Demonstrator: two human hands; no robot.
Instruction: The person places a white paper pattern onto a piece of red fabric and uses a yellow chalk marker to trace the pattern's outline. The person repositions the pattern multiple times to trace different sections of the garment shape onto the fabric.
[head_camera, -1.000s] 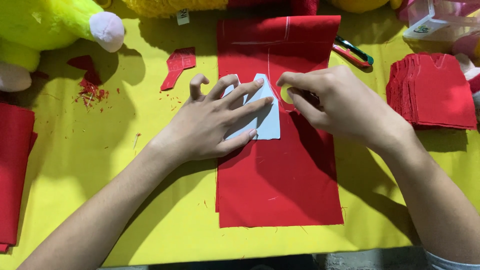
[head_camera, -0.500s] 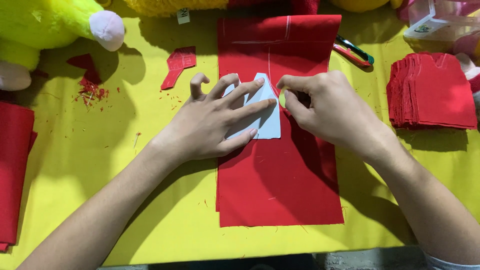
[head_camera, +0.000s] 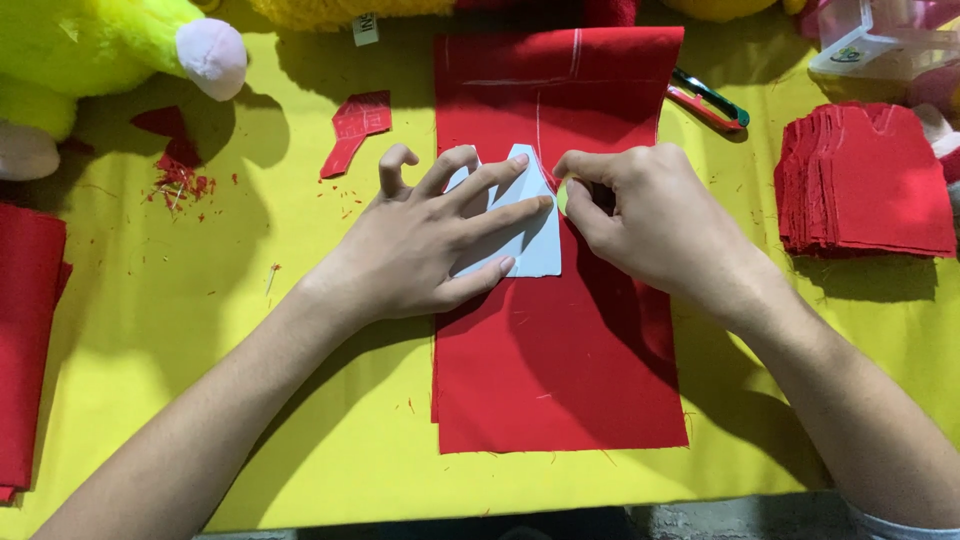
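Left hand (head_camera: 430, 245) is flat, fingers spread, pressing a pale paper template (head_camera: 530, 245) onto the red cloth (head_camera: 560, 370). The template sits on the upper middle of the cloth, which lies flat on the yellow table (head_camera: 250, 400).

Right hand (head_camera: 650, 225) is just beside the template's right edge, fingers pinched together at that edge. Whatever they pinch is hidden; looks like a small marker, can't tell. Faint white lines already show on the cloth above the template.

Handling, my read:
- Cloth is thin, soft and limp, felt-like. Light, not fragile, but it will drag and wrinkle if pushed sideways. Lift it by an edge or corner, or press it flat.
- Template is light and stiffer than the cloth, and slides easily on it. It needs flat downward pressure across the middle, fingertips kept inside the outline, as the left hand does here.

Around it: stack of cut red pieces (head_camera: 865, 180) at right, snips (head_camera: 705, 100) above right, red scrap (head_camera: 355, 125) and crumbs upper left, yellow-green plush toy (head_camera: 110, 50) in the top left corner, more red cloth (head_camera: 25, 340) at the left edge.
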